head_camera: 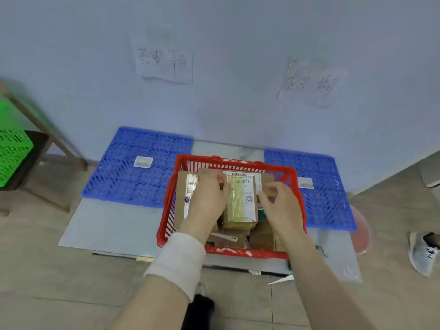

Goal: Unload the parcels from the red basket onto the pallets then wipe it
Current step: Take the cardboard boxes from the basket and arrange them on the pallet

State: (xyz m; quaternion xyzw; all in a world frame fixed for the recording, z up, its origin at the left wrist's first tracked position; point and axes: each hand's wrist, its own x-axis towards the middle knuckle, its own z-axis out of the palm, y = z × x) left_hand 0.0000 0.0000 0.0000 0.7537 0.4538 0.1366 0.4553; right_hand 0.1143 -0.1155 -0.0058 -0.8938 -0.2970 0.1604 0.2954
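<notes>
Hands: our left hand [209,196] and right hand [279,206] clamp a taped parcel [240,201] from both sides, to lift it level.
Basket [252,254]: full, between us and both pallets.
Pallets: left pallet [123,177], right pallet [326,201] bare except labels, ready for parcels.

There is only one view, from a camera on the person's head. It looks forward and steeply down, toward the wall [238,32] at the top of the frame and the floor [47,270] at the bottom. The wide lens bends the edges of the picture. The camera is near: both forearms enter from the bottom edge, and the red basket [228,160] sits just below the centre. The blue pallets [133,167] lie at the middle left and right.
</notes>
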